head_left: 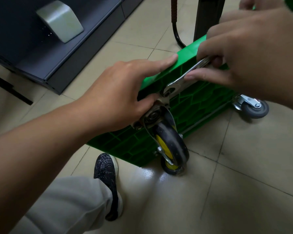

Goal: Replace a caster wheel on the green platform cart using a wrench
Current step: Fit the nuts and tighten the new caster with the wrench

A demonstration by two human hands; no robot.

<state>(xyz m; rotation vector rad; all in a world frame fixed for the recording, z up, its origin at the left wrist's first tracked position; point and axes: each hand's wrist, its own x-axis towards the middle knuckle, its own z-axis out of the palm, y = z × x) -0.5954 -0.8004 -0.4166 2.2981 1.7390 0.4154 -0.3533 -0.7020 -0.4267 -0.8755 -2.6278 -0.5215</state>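
Observation:
The green platform cart (189, 105) stands tipped on its edge on the floor, ribbed underside facing me. A caster with a black tyre and yellow hub (172, 146) sits at the near corner on a metal mounting plate. My left hand (123, 95) holds the cart's edge, index finger stretched along the top, thumb and lower fingers by the plate. My right hand (243, 53) grips the handle of a silver wrench (186, 76), whose head sits on a bolt at the plate. A second grey caster (252, 107) shows at the right.
A dark cabinet base (57, 53) with a grey block on it stands at the left. Black metal legs (178, 34) rise behind the cart. My foot in a dark shoe (107, 179) rests on the tiled floor just below the cart.

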